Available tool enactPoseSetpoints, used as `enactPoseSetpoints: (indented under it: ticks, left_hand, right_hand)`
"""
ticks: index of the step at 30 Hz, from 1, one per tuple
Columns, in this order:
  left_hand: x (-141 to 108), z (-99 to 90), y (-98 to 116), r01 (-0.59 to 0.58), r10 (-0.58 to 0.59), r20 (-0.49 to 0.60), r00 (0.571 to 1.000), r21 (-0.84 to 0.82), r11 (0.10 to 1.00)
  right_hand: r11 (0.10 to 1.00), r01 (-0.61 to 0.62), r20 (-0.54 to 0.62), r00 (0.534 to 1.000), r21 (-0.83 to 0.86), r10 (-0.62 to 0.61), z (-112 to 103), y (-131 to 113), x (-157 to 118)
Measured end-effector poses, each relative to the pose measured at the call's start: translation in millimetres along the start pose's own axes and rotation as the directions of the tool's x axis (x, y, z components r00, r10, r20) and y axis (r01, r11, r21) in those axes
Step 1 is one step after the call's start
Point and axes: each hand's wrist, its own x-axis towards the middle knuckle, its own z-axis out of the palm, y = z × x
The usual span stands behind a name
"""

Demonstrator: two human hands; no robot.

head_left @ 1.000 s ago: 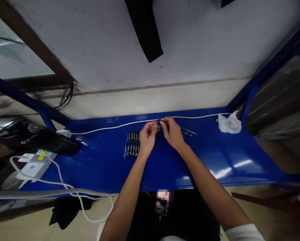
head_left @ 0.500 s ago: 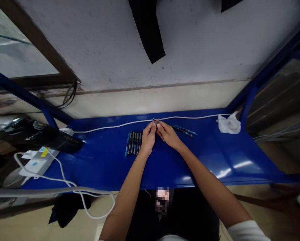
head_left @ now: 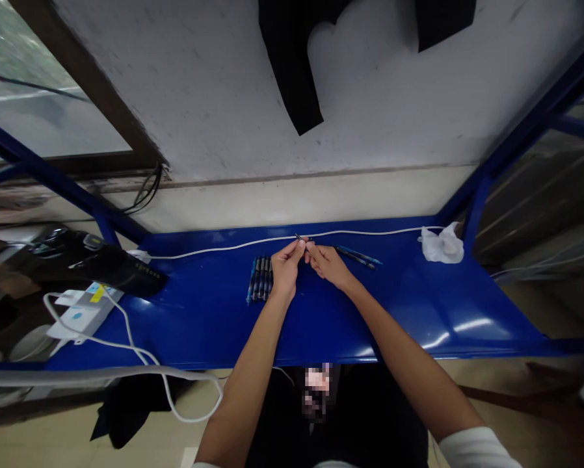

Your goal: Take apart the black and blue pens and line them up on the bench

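Above the far half of the blue table (head_left: pixel 341 318), my two hands meet with fingers closed around a dark pen (head_left: pixel 298 236). Only its tip end shows; the rest is hidden by the fingers. My left hand (head_left: pixel 286 268) pinches it between thumb and fingers, and my right hand (head_left: pixel 328 265) grips it from the other side. Beside my left hand lies a row of several pens (head_left: pixel 259 279), dark with blue, partly covered by that hand. To the right of my right hand, a few loose pens (head_left: pixel 356 255) lie at a slant.
A white cable (head_left: pixel 224 248) runs along the table's back. A crumpled white plastic bag (head_left: pixel 442 244) sits at the right end. On the left are a black appliance (head_left: pixel 111 265) and a white power strip (head_left: pixel 80 315), whose cord (head_left: pixel 162 377) loops past the front edge.
The view has shifted slightly. The pen lies more sideways between my fingers, and my left hand has turned a little over it. The pens on the table have stayed put.
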Motion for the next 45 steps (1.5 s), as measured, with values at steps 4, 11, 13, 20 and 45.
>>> enactPoseSetpoints:
  ticks: [4,11,13,20,45]
  left_hand:
    - [0.7,-2.2,-0.3,0.009,-0.007,-0.075,0.997,0.028,1.0]
    - [3.0,-1.9,0.3,0.002,-0.002,-0.068,0.998,-0.005,1.0]
    - [2.1,-0.9,2.0,-0.005,0.005,-0.038,0.999,0.001,1.0]
    - [-0.4,-0.4,3.7,-0.002,0.008,0.106,0.994,-0.059,0.998]
    - [1.8,0.2,2.2,-0.075,0.077,-0.07,0.995,0.031,0.997]
  right_hand:
    - [0.98,0.125,-0.046,0.99,-0.153,-0.134,-3.2,1.5,0.2]
    - [0.919,0.226,-0.031,0.968,-0.322,-0.249,-2.5,5.9,-1.9]
    - [0.906,0.243,-0.024,0.963,-0.348,-0.268,-2.7,6.4,-2.0]
    - [0.881,0.286,0.0,0.951,-0.378,-0.309,-5.4,9.0,-1.2]
    - [0.785,0.319,0.057,0.938,-0.531,-0.343,-2.9,8.6,-3.9]
